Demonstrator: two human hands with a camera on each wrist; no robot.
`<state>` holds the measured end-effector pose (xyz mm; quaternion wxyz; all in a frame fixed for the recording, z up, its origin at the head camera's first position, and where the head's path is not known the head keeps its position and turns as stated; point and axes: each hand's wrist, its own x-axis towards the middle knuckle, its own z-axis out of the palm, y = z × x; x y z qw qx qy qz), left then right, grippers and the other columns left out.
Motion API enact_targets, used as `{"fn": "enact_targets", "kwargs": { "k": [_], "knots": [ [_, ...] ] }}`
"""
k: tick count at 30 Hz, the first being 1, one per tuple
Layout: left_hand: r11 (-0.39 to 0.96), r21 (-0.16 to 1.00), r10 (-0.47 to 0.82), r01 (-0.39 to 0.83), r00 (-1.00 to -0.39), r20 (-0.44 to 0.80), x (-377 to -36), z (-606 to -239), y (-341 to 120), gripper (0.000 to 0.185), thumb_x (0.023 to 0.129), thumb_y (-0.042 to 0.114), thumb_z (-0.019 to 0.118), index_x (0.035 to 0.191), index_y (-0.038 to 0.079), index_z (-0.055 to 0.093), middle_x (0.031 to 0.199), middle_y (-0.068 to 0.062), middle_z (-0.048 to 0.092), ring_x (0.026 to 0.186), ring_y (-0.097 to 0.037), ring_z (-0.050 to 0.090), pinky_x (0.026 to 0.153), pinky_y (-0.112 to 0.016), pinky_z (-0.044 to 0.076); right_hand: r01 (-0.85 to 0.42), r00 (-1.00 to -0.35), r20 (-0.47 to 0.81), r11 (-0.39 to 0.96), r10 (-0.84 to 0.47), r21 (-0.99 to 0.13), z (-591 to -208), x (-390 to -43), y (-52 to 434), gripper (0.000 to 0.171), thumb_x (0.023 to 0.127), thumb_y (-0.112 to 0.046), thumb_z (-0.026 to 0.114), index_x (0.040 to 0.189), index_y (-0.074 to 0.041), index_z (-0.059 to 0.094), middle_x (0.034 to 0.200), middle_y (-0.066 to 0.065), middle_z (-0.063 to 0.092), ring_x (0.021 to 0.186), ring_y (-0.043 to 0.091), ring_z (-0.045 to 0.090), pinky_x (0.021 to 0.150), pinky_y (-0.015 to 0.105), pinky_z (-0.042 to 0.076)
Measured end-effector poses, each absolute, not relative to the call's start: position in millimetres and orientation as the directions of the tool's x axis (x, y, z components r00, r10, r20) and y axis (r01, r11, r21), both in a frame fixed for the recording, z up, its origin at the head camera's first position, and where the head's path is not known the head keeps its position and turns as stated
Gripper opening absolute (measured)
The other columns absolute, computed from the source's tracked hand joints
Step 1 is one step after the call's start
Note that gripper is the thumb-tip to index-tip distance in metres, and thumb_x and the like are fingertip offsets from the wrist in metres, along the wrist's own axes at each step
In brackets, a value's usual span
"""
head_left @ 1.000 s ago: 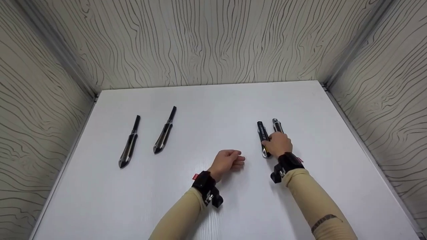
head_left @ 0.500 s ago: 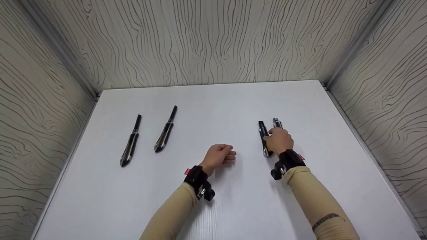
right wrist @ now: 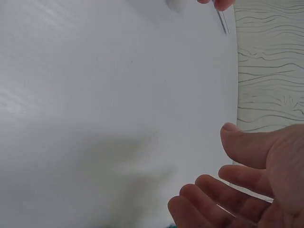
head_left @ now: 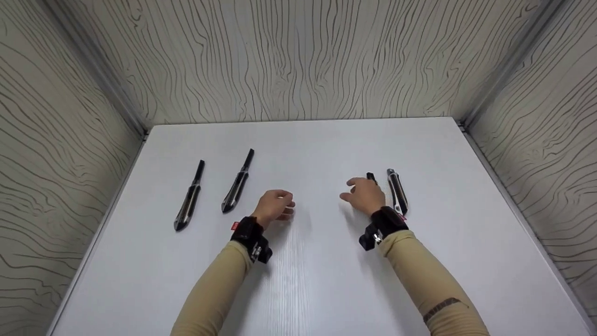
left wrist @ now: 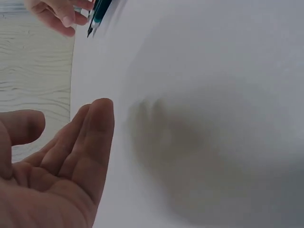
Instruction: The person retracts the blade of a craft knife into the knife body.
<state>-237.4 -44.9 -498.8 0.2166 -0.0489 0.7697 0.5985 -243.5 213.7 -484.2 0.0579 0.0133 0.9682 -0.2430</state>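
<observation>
Tabletop (head_left: pixel 308 149), white, bearing four knives. First knife (head_left: pixel 189 200): outermost on the left, dark handle with pale edging, narrow black end pointing away from the person and slightly right. Second knife (head_left: pixel 236 189): same pattern and slant, lying just to the right of the first, apart from it. Third knife (head_left: pixel 371 177): on the right side, mostly hidden by a hand, only its black far end showing. Fourth knife (head_left: pixel 397 191): dark handle, pale edging, metallic far end, near the third, outermost on the right. Left hand (head_left: pixel 275 205): over the tabletop, right of the second knife; fingers nearly straight, thumb apart, holding nothing. Right hand (head_left: pixel 366 196): before the third knife, contact with it unclear; fingers spread and gently bent, thumb apart, palm holding nothing. Sleeves (head_left: pixel 214 289): tan, a pair. Rear wall (head_left: pixel 298 60): pale, with dark wood-grain lines.
</observation>
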Motion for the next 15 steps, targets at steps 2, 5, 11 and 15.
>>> {"fn": "enact_targets", "kwargs": {
  "k": [2, 5, 11, 15],
  "knots": [
    [0.318, 0.882, 0.146, -0.348, -0.901, -0.408, -241.2, -497.2, -57.7, 0.039, 0.100, 0.021, 0.050, 0.131, -0.002, 0.054, 0.119, -0.023, 0.066, 0.104, -0.033, 0.068, 0.084, -0.037, 0.060, 0.034, -0.991, -0.133, 0.886, -0.032, -0.463, -484.1, -245.4, 204.0, 0.049, 0.087, -0.032, 0.070, 0.126, -0.003, 0.062, 0.111, 0.018, 0.071, 0.101, 0.035, 0.067, 0.086, 0.050, 0.054],
    [0.371, 0.853, 0.084, -0.366, -0.902, -0.423, -246.4, -495.5, -77.4, 0.038, 0.100, 0.022, 0.051, 0.130, 0.000, 0.055, 0.118, -0.021, 0.066, 0.104, -0.031, 0.068, 0.083, -0.036, 0.060, 0.008, -0.987, -0.147, 0.886, -0.069, -0.464, -484.9, -247.3, 188.8, 0.048, 0.087, -0.032, 0.071, 0.125, -0.004, 0.063, 0.111, 0.018, 0.071, 0.100, 0.034, 0.067, 0.085, 0.048, 0.055],
    [0.453, 0.814, -0.017, -0.364, -0.916, -0.400, -255.9, -492.6, -115.4, 0.036, 0.098, 0.024, 0.051, 0.125, 0.002, 0.060, 0.116, -0.019, 0.067, 0.101, -0.030, 0.068, 0.076, -0.032, 0.061, -0.013, -0.979, -0.174, 0.878, -0.109, -0.479, -485.3, -248.5, 158.1, 0.047, 0.086, -0.032, 0.073, 0.124, -0.007, 0.065, 0.110, 0.015, 0.072, 0.098, 0.032, 0.068, 0.081, 0.046, 0.056],
    [0.500, 0.791, -0.061, -0.353, -0.925, -0.374, -260.1, -492.1, -136.2, 0.038, 0.097, 0.025, 0.050, 0.127, 0.004, 0.061, 0.113, -0.017, 0.068, 0.092, -0.024, 0.069, 0.068, -0.027, 0.060, -0.038, -0.975, -0.176, 0.878, -0.138, -0.477, -485.6, -248.4, 139.6, 0.046, 0.085, -0.032, 0.074, 0.124, -0.008, 0.065, 0.109, 0.014, 0.073, 0.099, 0.031, 0.068, 0.082, 0.046, 0.056]
  ]
}}
